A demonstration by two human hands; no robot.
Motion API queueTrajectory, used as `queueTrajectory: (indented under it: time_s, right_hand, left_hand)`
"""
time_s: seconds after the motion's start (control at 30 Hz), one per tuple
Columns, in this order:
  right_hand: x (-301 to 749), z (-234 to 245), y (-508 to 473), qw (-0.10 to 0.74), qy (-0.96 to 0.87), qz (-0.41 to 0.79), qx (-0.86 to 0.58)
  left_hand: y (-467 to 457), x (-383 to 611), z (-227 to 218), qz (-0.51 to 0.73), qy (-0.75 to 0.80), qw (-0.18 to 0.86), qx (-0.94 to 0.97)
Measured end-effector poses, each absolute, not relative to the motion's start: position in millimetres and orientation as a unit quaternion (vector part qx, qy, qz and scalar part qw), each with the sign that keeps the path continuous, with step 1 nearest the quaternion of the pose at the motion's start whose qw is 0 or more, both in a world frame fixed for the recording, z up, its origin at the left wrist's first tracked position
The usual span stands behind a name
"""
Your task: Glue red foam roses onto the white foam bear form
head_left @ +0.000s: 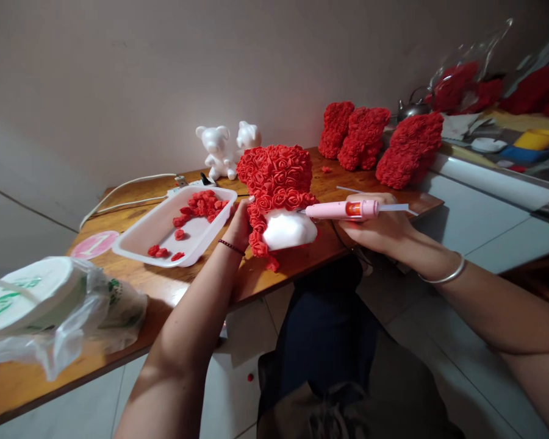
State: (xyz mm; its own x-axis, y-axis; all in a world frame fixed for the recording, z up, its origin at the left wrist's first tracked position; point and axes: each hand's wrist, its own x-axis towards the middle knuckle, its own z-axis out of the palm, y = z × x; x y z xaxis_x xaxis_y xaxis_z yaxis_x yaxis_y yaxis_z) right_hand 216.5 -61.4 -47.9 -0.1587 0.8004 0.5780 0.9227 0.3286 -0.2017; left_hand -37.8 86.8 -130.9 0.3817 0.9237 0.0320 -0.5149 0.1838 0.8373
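Observation:
My left hand (pixel 243 222) is closed on the left side of a foam bear (pixel 277 174) covered in red foam roses over its upper part and left edge. Its lower part is bare white foam. In my right hand (pixel 375 228) is a pink hot glue gun (pixel 341 210), with a clear glue stick (pixel 396 208) sticking out of its back. The gun's nozzle points left and lies at the border between the roses and the bare foam; whether it touches cannot be made out.
A white plastic tray (pixel 130 247) with loose red roses (pixel 204 204) stands left of the bear. Bare white bears (pixel 217 149) sit by the wall. Rose-covered bears (pixel 363 137) stand back right. A bagged cup (pixel 32 292) is front left, a kettle (pixel 412 108) far right.

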Motion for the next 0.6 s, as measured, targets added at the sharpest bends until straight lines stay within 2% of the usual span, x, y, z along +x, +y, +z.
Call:
queueTrajectory:
  time_s: [0.17,0.6]
  right_hand:
    - [215,-54,-66,0.326,-0.744,-0.105,-0.574]
    - [214,-80,-77,0.376,-0.710,-0.108,-0.585]
  left_hand:
    - [87,-40,-131,0.481,0.256,0.736,0.403]
    - [87,-43,-128,0.526,0.331,0.675,0.398]
